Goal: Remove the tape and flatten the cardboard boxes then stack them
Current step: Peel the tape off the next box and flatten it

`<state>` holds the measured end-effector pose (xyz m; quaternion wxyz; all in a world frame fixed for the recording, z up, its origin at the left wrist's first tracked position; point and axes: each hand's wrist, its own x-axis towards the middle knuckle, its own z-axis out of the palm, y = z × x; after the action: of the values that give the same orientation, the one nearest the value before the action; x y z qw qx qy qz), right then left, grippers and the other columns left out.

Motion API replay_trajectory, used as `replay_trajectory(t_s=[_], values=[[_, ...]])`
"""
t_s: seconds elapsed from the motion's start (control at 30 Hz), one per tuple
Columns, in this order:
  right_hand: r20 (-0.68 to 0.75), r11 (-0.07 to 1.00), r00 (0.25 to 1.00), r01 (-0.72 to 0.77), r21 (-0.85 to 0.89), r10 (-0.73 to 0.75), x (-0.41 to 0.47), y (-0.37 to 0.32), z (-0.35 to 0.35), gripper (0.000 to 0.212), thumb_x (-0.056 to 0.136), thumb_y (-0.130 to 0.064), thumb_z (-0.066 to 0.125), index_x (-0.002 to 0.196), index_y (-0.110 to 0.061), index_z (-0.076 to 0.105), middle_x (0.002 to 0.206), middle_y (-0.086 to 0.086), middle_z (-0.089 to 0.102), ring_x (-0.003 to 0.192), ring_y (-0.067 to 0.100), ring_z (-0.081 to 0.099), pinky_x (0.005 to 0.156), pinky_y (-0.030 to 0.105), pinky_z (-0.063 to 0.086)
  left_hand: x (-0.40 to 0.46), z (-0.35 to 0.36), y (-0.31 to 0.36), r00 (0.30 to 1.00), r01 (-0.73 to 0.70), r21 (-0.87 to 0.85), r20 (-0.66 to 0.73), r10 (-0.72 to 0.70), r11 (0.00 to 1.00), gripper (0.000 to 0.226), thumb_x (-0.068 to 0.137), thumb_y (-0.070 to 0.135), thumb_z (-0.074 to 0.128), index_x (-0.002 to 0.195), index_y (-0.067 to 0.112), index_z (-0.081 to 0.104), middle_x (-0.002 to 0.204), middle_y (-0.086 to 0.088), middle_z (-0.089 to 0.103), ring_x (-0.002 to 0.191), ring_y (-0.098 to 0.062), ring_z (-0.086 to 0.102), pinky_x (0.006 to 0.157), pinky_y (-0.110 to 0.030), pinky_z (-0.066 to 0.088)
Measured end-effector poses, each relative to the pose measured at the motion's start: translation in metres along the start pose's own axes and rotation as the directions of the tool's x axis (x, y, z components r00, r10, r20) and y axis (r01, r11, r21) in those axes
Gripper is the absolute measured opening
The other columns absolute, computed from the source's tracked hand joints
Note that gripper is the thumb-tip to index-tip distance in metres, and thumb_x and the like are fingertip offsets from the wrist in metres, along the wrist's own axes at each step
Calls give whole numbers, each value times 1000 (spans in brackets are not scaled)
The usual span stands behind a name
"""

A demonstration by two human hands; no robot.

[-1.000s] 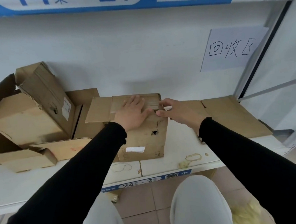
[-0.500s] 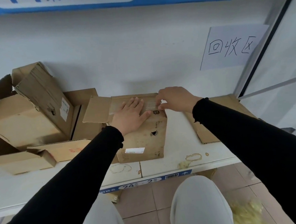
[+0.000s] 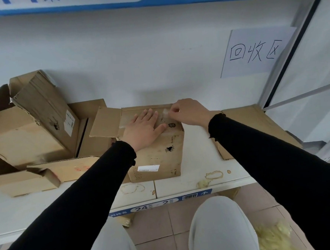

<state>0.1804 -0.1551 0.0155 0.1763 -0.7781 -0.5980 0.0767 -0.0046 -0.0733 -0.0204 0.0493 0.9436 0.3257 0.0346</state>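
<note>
A brown cardboard box (image 3: 158, 154) stands in the middle of the white shelf (image 3: 192, 183), one flap folded out to its left. Clear tape (image 3: 164, 113) runs across its top. My left hand (image 3: 143, 126) lies flat on the box top with straight fingers, pressing it down. My right hand (image 3: 188, 111) is at the top's far right corner, its fingertips pinching a lifted end of the tape.
Several unflattened boxes (image 3: 25, 133) are heaped on the shelf's left. A flattened cardboard sheet (image 3: 257, 125) lies on the right, partly under my right sleeve. A paper sign (image 3: 254, 51) hangs on the back wall. A wad of yellowish tape (image 3: 277, 237) lies on the floor.
My right hand has moved from the box's near right edge up to its far right corner and pinched the tape end. My left hand has stayed flat on the top.
</note>
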Motion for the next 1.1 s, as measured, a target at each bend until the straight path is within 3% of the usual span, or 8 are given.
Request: replay_trajectory(t_s=[0.1,0.2,0.3,0.37,0.47,0.77,0.93,1.1], values=[[-136,977,990,-6,-215,-24,-1,-8,13,33,93,-43,59,80,-14,63,78,-1,62,71,21,58,65,35,45,-1,2,-2,1000,-5,-9,-11,5,1000,77,101,66,15,163,20,10,170,-2,4,156,-14,-1,126,-40,1],[-255,975,951,-132,180,176,-5,-2,23,24,94,-29,56,79,-11,59,81,5,67,71,22,63,67,37,50,-2,2,-6,1000,-3,-22,-17,3,1000,78,100,67,14,163,21,10,170,-1,4,156,-14,-2,126,-40,1],[16,348,827,-253,903,561,-16,8,29,14,101,-17,51,100,-7,61,91,14,75,72,21,72,68,35,62,-4,0,-8,1000,-3,-47,-20,2,999,84,96,73,10,163,22,8,170,0,2,156,-13,-3,126,-40,-1],[236,-79,765,-237,968,600,-26,13,36,19,105,-13,44,118,-8,58,83,10,78,79,21,74,78,37,63,-6,-1,-2,1000,-13,-54,-6,12,998,97,86,86,8,163,27,7,170,2,0,156,-13,-5,126,-41,-2],[256,-218,786,-158,963,562,-34,11,41,15,107,-20,40,106,-14,53,90,6,80,87,18,75,94,39,57,-12,-2,9,997,-71,17,-10,71,997,112,72,99,26,162,36,4,170,5,-1,156,-14,-6,125,-48,-2],[-258,183,872,197,963,417,-21,-66,-29,21,105,-29,52,93,-14,60,80,7,75,74,16,72,71,26,56,-35,-22,18,864,-169,-451,-495,-88,876,109,78,79,60,161,38,2,169,12,9,155,-8,8,125,-36,14],[-403,668,905,218,712,134,-16,-108,-4,25,105,-31,51,83,-21,56,70,-9,67,62,2,63,61,20,48,-58,-4,6,867,-187,-733,-437,-242,654,134,67,67,83,153,51,-19,165,16,13,151,-10,21,120,-48,31],[-213,790,976,98,605,42,-15,-121,57,27,103,-36,49,77,-30,47,74,-8,68,69,10,64,67,37,53,-72,33,-41,930,-21,-720,-269,-251,694,137,53,74,85,157,43,3,161,12,13,152,-15,16,120,-51,30]])
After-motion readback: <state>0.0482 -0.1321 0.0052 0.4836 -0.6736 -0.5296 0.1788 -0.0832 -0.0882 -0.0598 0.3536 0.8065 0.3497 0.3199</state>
